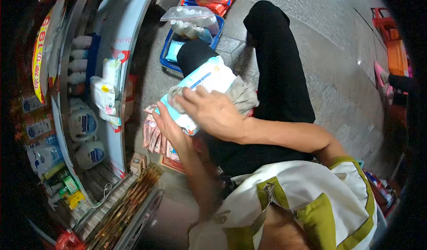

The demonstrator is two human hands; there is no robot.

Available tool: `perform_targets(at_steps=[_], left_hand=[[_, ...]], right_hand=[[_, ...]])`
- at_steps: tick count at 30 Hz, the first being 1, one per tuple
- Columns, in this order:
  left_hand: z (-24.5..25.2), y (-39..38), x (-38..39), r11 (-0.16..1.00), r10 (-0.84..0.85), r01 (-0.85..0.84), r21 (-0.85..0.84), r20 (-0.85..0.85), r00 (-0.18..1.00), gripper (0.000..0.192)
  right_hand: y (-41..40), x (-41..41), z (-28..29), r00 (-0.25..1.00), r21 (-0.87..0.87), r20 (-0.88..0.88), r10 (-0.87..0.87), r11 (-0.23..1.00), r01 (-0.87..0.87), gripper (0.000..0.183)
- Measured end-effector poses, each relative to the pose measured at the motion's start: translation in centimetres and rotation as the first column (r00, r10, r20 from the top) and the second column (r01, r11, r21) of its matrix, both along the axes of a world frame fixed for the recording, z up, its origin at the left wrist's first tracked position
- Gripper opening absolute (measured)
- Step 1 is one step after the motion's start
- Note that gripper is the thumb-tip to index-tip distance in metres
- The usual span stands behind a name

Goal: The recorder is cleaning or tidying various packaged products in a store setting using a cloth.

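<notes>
A white and light-blue soft pack [214, 73] with orange star prints lies tilted across my lap, over my knee. My right hand [213, 111] presses a crumpled grey cloth [244, 94] against the pack's upper face, and part of the cloth hangs off its right side. Along the lower left edge, my left hand [171, 126] holds the pack, fingers extended; its far fingers are partly hidden. Just past my left hand, several pink sachets [151, 134] hang in a bunch.
Ahead on the floor, a blue plastic basket [163, 54] holds white bottles and a light-blue pack. Red and blue packages [227, 6] are piled beyond it. Shelving at left carries white jugs [83, 124] and soft packs [103, 94]. A person's pink shoe [379, 74] shows far right.
</notes>
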State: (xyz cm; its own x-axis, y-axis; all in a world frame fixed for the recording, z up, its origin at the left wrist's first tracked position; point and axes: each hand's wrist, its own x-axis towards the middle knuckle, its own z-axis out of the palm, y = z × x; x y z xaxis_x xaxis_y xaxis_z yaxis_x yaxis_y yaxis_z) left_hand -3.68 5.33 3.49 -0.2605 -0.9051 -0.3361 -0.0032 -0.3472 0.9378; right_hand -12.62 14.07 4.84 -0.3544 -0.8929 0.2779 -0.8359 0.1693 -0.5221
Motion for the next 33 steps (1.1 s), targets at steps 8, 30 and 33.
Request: perform_targets(at_steps=[8, 30, 33], left_hand=[[-1.3, -0.6, 1.6, 0.993, 0.015, -0.003, 0.115, -0.110, 0.994, 0.034], [-2.3, -1.0, 0.3, 0.999, 0.000, -0.009, -0.044, -0.189, 0.982, 0.032], [-1.5, -0.8, -0.3, 0.996, 0.083, -0.078, 0.035, -0.173, 0.981, 0.035]], right_hand=[[0.7, 1.0, -0.2, 0.987, -0.072, -0.025, 0.158, 0.985, -0.160, 0.043], [1.6, -8.2, -3.8, 0.914, 0.036, 0.267, -0.306, 0.951, 0.308, 0.026], [2.2, -8.5, -3.8, 0.775, 0.155, 0.534, -0.338, 0.940, 0.303, 0.033]])
